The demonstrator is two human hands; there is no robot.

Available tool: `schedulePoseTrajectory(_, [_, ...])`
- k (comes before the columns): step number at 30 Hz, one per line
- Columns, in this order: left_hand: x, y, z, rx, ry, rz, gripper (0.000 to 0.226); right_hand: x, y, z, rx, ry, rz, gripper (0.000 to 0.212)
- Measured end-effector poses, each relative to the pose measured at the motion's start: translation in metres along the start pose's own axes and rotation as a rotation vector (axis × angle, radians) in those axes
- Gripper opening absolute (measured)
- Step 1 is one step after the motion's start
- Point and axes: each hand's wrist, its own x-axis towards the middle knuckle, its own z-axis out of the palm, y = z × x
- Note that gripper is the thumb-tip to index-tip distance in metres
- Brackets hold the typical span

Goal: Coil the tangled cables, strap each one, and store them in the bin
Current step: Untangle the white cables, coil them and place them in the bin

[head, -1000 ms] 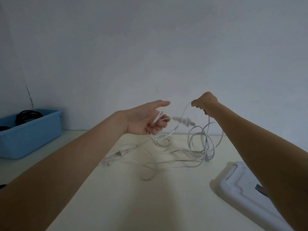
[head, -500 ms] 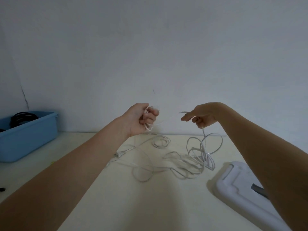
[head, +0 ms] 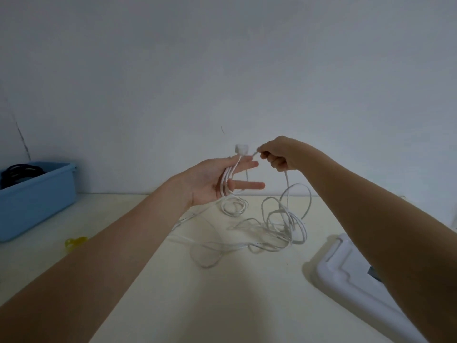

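The white cable [head: 284, 219] lies mostly as a loose tangle on the table [head: 247, 305] at the middle of the frame, with one end lifted clear of it. Several strands of that end run across the palm of the left hand [head: 217, 181], which is held flat and palm-up just left of centre, fingers [head: 247, 185] straight and slightly spread; a white plug or block [head: 241, 148] stands just above the fingertips. The open palm looks to serve as a former, so each new turn can be laid over it. The right hand [head: 279, 155], just right of the left, pinches the running strand between thumb and curled fingers, and the cable drops from it into the tangle below, likely to feed slack and guide the next loop. Judging by the heap on the table, the coiling is only begun. At the left edge sits the blue bin [head: 37, 201], with a dark coil [head: 19, 170] inside. A small yellow item [head: 75, 241] lies near it; a white object [head: 358, 280] sits lower right.
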Motion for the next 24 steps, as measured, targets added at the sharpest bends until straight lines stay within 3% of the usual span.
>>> schedulePoseTrajectory(3, [0.01,-0.013,-0.007,-0.037,0.097,-0.061,0.02,-0.008,-0.01,0.005,0.124,-0.061,-0.141,0.034])
schedulePoseTrajectory(8, [0.033,-0.023,-0.007,-0.16,0.296,0.001,0.016,-0.023,-0.019,0.014,0.075,-0.18,-0.303,0.036])
schedulePoseTrajectory(13, [0.04,-0.026,0.004,-0.072,0.347,0.02,0.035,-0.021,-0.017,0.015,0.2,-0.021,-0.255,0.036])
schedulePoseTrajectory(16, [0.045,-0.027,-0.009,-0.106,0.437,0.051,0.015,-0.02,-0.016,0.015,0.241,0.031,-0.247,0.035])
schedulePoseTrajectory(18, [0.042,-0.026,-0.016,-0.186,0.486,0.08,0.019,-0.02,-0.015,0.014,0.254,0.055,-0.241,0.034])
schedulePoseTrajectory(20, [0.038,-0.026,-0.019,-0.249,0.484,0.094,0.031,-0.018,-0.014,0.011,0.267,0.059,-0.219,0.035])
schedulePoseTrajectory(24, [0.033,-0.028,-0.019,-0.159,0.36,-0.027,0.046,-0.02,-0.014,0.012,0.173,-0.067,-0.189,0.036])
